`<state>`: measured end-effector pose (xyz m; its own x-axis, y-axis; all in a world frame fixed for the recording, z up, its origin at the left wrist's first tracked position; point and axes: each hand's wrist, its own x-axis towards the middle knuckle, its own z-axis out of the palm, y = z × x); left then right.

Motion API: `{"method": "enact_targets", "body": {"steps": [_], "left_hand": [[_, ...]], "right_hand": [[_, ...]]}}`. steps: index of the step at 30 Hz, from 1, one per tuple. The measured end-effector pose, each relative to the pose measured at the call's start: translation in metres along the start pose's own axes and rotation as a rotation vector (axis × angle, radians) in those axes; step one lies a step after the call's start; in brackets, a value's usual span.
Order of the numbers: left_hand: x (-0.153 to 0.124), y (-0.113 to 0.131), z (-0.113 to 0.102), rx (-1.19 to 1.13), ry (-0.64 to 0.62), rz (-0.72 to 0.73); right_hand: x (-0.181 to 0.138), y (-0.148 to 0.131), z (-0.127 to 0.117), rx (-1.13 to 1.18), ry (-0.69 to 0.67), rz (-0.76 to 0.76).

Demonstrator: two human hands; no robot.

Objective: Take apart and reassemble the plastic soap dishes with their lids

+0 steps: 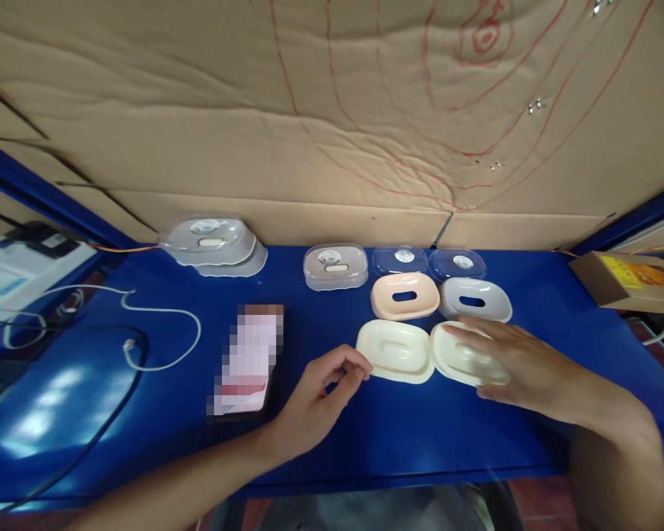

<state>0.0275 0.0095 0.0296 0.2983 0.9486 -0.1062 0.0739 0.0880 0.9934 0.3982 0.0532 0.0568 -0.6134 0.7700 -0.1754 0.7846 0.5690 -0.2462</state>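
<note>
I see the left hand pinched narrow, one cream dish just right of its fingertips; beneath the right hand, spread wide, lies a second dish.

Bright light, probably from overhead, throws white glare across the left of the blue counter; soft shading fills the cream dishes. The phone is pixelated, the right forearm blurred, the margins warped.

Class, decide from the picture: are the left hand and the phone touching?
Apart: the head view shows blue tabletop between the left hand and the phone.
</note>
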Motion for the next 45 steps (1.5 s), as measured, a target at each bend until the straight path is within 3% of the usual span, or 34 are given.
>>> {"method": "enact_targets", "body": {"steps": [4, 11, 14, 17, 22, 27, 31, 36, 42, 45], "left_hand": [[-0.004, 0.0, 0.0, 0.196, -0.058, 0.213], [-0.006, -0.013, 0.001, 0.441, -0.086, 0.412], [-0.007, -0.018, 0.002, 0.558, -0.07, 0.52], [-0.009, -0.018, 0.003, 0.646, -0.044, 0.535], [-0.005, -0.018, 0.003, 0.758, -0.005, 0.469], [-0.003, -0.022, 0.002, 0.687, -0.131, 0.399], [-0.005, -0.022, 0.002, 0.541, -0.18, 0.327], [0.0, -0.023, 0.0, 0.273, -0.025, 0.207], [0.011, -0.014, -0.002, -0.183, 0.105, -0.155], [0.015, -0.007, -0.004, -0.283, 0.162, -0.206]], "right_hand": [[0.003, -0.003, 0.011, -0.058, 0.046, 0.014], [-0.001, -0.011, 0.017, -0.166, 0.068, 0.091], [0.004, -0.026, 0.017, -0.157, 0.082, 0.039], [0.015, -0.042, 0.018, -0.112, 0.132, -0.048], [0.027, -0.05, 0.024, -0.039, 0.079, -0.142], [0.026, -0.049, 0.023, -0.043, 0.104, -0.103], [0.034, -0.063, 0.023, -0.018, 0.137, -0.181], [0.049, -0.077, 0.027, -0.004, 0.131, -0.222], [0.054, -0.075, 0.027, 0.077, 0.14, -0.248], [0.055, -0.074, 0.025, 0.124, 0.136, -0.258]]}}
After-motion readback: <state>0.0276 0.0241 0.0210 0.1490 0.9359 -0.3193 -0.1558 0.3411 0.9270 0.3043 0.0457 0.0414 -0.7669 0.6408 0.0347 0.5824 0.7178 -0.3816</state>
